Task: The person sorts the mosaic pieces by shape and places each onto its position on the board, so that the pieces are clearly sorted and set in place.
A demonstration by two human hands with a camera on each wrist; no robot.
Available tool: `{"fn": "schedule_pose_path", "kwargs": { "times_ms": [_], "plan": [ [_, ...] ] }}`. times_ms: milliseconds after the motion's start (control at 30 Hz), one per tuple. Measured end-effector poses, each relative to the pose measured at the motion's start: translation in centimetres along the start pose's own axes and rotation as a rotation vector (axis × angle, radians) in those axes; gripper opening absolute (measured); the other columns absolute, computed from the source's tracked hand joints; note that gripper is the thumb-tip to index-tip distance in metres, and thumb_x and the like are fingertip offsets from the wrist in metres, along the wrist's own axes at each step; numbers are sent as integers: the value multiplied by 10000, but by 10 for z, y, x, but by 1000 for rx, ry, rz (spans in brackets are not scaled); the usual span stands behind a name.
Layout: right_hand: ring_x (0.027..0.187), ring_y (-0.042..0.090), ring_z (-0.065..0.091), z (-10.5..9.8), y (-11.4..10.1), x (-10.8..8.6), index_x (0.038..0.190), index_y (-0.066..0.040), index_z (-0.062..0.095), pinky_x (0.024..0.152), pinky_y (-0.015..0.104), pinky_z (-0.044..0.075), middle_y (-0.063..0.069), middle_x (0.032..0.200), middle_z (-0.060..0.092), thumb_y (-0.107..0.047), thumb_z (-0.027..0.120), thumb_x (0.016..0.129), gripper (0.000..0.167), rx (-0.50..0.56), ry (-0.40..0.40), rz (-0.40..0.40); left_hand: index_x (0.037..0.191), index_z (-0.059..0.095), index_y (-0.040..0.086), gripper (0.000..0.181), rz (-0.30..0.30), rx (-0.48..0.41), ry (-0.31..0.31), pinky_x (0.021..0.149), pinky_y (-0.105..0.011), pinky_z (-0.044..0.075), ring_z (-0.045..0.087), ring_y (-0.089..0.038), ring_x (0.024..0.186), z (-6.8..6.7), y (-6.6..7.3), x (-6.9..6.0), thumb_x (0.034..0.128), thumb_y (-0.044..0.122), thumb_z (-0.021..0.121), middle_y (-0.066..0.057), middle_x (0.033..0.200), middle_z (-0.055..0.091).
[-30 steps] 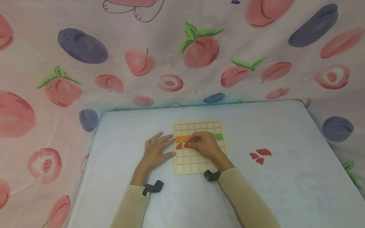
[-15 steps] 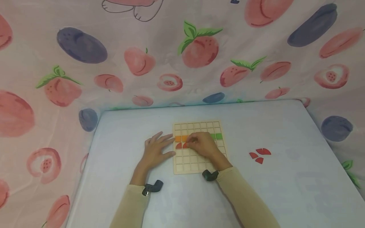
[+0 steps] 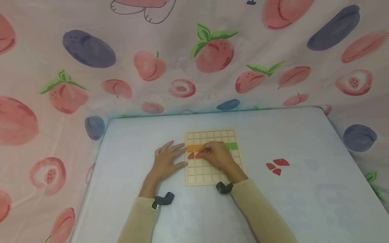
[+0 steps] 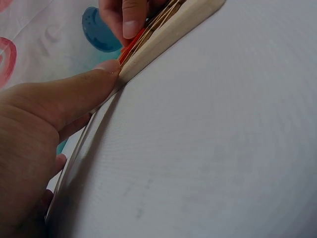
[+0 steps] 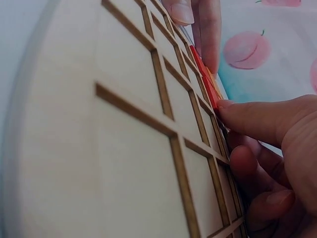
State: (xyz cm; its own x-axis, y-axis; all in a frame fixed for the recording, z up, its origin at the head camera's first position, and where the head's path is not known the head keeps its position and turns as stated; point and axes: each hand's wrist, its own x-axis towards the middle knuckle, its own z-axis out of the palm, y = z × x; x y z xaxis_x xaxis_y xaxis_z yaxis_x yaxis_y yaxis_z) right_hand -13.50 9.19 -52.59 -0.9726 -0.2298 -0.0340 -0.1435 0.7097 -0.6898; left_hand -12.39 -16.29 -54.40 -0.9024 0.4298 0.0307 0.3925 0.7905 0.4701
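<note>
A pale wooden grid board (image 3: pixel 206 171) lies on the table. In its fourth row from the top, two red quarter-circle tiles fill the first cells: the left tile (image 3: pixel 190 156) and the right tile (image 3: pixel 198 155). My right hand (image 3: pixel 218 153) is over the board, fingers curled, thumb and fingertips at the right tile's edge; the right wrist view shows the thumb (image 5: pixel 247 116) touching red. My left hand (image 3: pixel 167 162) lies spread on the table, fingertips and thumb (image 4: pixel 84 94) against the board's left edge. My right hand hides some middle cells.
Orange tiles (image 3: pixel 193 148) and green tiles (image 3: pixel 233 145) sit in the row above the red ones. Several loose red quarter-circle tiles (image 3: pixel 277 171) lie on the white table (image 3: pixel 304 141) right of the board. A fruit-print cloth (image 3: pixel 212 84) stands behind the table.
The right red tile, tilted under my right fingers a second ago, now lies flatter in its cell. My right hand shifted slightly left; my left hand stayed in place.
</note>
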Motion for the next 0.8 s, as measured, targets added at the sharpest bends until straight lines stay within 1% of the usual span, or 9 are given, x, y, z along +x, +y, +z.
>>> {"fn": "schedule_pose_path", "kwargs": {
  "times_ms": [200, 367, 433, 533, 667, 800],
  "plan": [
    [888, 122, 654, 1, 4, -1, 907, -234, 793, 819, 358, 545, -66, 975, 767, -303, 804, 881, 74, 25, 1, 28, 1472, 558, 327, 622, -4, -2, -1, 1138, -602, 227, 244, -276, 1560, 1, -1, 0, 918, 586, 671, 111, 1579, 479],
    [859, 123, 648, -3, 10, -5, 908, -244, 778, 785, 339, 543, -85, 919, 742, -277, 796, 881, 46, 73, -17, 52, 1470, 558, 336, 621, -1, -4, 0, 1132, -601, 229, 244, -272, 1559, 2, -2, 1, 915, 591, 670, 117, 1578, 477],
    [837, 134, 638, -8, 12, -8, 908, -253, 772, 766, 337, 534, -90, 885, 726, -270, 787, 885, 32, 89, -27, 59, 1471, 556, 338, 623, -2, -2, 0, 1133, -599, 228, 241, -268, 1560, 2, -2, 1, 914, 593, 671, 118, 1580, 475],
    [856, 133, 642, -17, 13, -14, 927, -261, 768, 785, 341, 535, -91, 900, 723, -265, 780, 891, 39, 123, -44, 80, 1473, 554, 339, 628, -2, 1, -1, 1134, -596, 230, 240, -264, 1561, 3, -2, 1, 913, 599, 670, 117, 1581, 473],
    [871, 143, 659, -32, 16, -21, 945, -246, 778, 801, 346, 545, -71, 924, 735, -259, 786, 891, 56, 164, -52, 93, 1473, 554, 336, 633, -2, 1, -2, 1132, -596, 231, 240, -267, 1560, 2, -1, 1, 910, 599, 673, 112, 1580, 475],
    [844, 158, 653, -47, 22, -28, 958, -223, 795, 770, 343, 538, -52, 925, 742, -258, 794, 890, 76, 171, -47, 92, 1474, 554, 332, 633, -5, -2, -4, 1134, -596, 226, 238, -269, 1561, 1, -1, 0, 911, 595, 675, 110, 1581, 475]
  ]
}}
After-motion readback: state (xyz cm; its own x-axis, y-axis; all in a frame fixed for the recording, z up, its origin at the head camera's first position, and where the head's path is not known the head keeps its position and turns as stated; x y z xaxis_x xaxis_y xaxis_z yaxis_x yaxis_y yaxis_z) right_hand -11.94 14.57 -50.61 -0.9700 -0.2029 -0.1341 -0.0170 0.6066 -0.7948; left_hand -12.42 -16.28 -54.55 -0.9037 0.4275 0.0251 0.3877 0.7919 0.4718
